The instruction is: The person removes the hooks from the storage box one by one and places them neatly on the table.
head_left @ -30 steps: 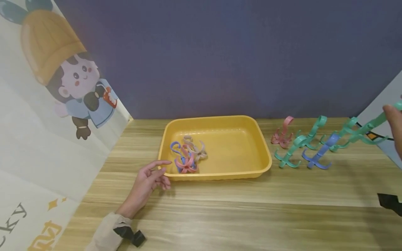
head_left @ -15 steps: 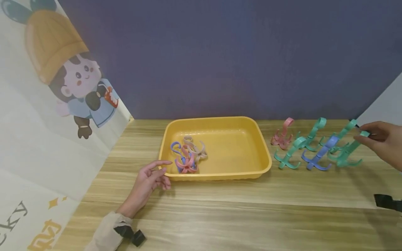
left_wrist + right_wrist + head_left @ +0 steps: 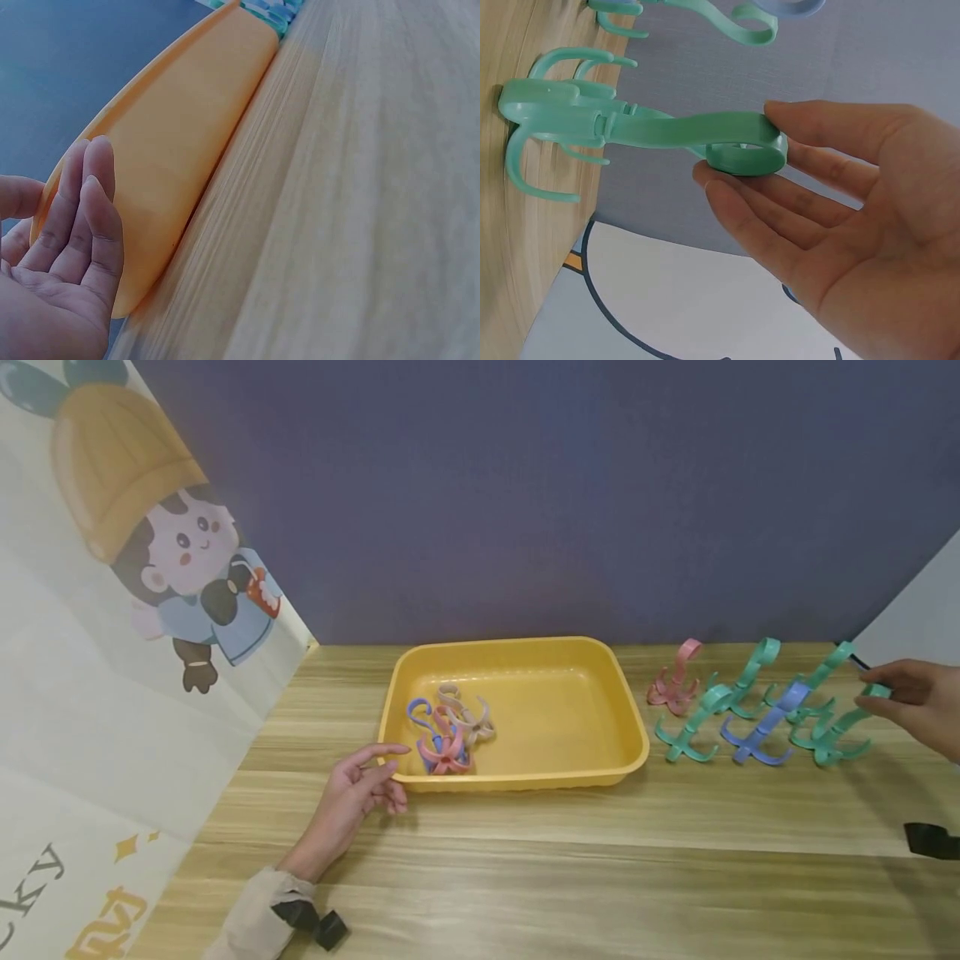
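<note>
My right hand [image 3: 918,706] holds the curled top of a green four-claw hanging hook [image 3: 682,129], thumb and fingers on either side of the loop. That hook stands with its claws at the table, at the near right end of a cluster. Beside it are a blue hook [image 3: 765,727], a green hook [image 3: 693,727], two more green hooks behind and a pink hook [image 3: 675,681]. My left hand [image 3: 360,785] rests at the near left corner of a yellow tray [image 3: 517,779], relaxed fingers straddling the rim. In the left wrist view, several fingers [image 3: 101,217] lie along its outer wall.
Inside the tray, at its left end, lie a pink hook [image 3: 447,752], a blue hook [image 3: 422,714] and a beige hook [image 3: 472,718]. A dark wall panel [image 3: 525,502] rises behind the wooden table [image 3: 562,877]; a cartoon-printed panel [image 3: 75,710] stands at the left.
My right hand came in from the right edge with the green hook and lowered it onto the table beside the blue one; the hook now stands more upright. The left hand stayed at the tray.
</note>
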`<state>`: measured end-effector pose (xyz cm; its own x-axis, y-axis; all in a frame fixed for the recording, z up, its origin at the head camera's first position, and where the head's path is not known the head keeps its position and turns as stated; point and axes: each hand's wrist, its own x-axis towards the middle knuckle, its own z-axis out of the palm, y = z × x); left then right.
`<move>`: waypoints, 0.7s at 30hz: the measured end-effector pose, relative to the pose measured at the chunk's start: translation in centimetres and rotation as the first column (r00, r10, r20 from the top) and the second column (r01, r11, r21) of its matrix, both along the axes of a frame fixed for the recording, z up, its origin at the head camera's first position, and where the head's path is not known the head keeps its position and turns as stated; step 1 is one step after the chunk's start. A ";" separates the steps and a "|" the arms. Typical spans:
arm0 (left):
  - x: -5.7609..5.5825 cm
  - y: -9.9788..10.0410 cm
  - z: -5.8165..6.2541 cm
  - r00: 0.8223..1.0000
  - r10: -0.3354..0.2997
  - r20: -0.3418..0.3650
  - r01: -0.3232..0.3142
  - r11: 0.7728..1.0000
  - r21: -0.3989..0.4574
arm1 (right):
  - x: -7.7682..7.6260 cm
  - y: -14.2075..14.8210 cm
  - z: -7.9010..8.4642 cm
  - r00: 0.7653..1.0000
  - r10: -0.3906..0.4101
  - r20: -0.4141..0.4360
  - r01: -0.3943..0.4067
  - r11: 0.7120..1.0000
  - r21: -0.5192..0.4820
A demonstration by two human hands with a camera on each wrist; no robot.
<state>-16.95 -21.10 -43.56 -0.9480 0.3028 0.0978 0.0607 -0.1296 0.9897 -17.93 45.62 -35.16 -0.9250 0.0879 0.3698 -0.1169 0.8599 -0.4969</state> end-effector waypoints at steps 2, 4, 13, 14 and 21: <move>0.0 0.0 0.0 1.000 0.000 0.001 0.000 1.000 0.000 | 0.0 0.1 0.0 1.000 0.002 0.009 -0.002 1.000 0.003; 0.0 0.0 0.0 1.000 0.002 0.001 -0.002 1.000 -0.002 | 0.0 0.2 0.1 0.999 -0.029 0.039 0.028 0.999 0.030; 0.1 0.1 0.0 1.000 0.008 -0.001 -0.008 1.000 0.005 | 0.0 0.3 0.2 0.996 -0.056 0.074 0.048 0.993 0.105; 0.1 0.1 0.0 1.000 0.008 -0.001 -0.008 1.000 0.005 | 0.1 0.2 0.3 0.996 -0.056 0.071 0.048 0.993 0.109; 0.1 0.1 0.0 1.000 0.010 0.007 -0.010 1.000 0.000 | 0.8 -0.8 0.4 0.989 -0.126 0.078 0.117 0.987 0.111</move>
<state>-16.83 -21.01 -43.58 -0.9517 0.2931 0.0916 0.0555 -0.1294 0.9900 -17.09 44.79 -34.73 -0.9381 0.1664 0.3039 0.0304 0.9133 -0.4062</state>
